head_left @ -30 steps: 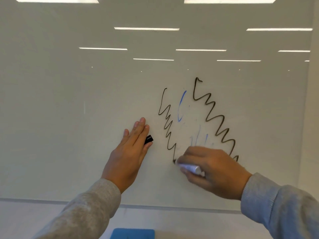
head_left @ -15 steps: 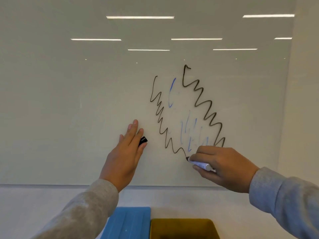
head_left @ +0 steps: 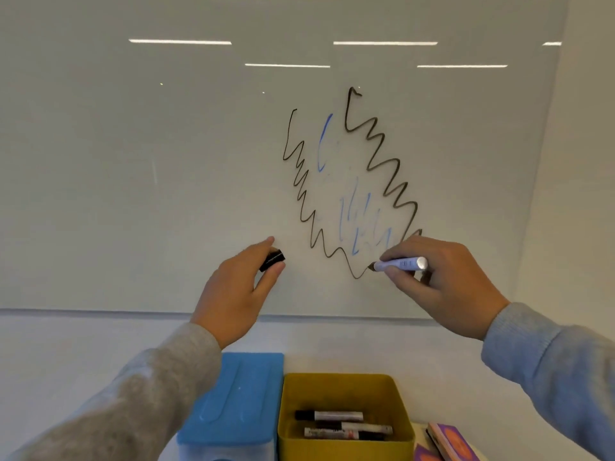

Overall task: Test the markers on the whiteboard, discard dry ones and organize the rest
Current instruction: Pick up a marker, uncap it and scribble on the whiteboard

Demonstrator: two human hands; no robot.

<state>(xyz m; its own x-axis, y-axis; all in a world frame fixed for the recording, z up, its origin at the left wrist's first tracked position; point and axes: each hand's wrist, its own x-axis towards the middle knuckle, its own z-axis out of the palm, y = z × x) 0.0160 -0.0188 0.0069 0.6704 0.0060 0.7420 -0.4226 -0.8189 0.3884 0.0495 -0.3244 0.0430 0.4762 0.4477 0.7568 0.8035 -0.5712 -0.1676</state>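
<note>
Black zigzag reads solid: right hand (head_left: 442, 281) pinches marker (head_left: 397, 263), tip at whiteboard (head_left: 133, 194). Left hand (head_left: 238, 287) pinches cap (head_left: 272, 260). We recap firmly, then file in yellow bin (head_left: 346, 387).

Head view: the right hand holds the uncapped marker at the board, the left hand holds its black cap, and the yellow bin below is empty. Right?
Not quite. The head view shows the yellow bin holds several markers. The rest stands: right hand holds the uncapped marker, left hand holds the black cap.
</note>
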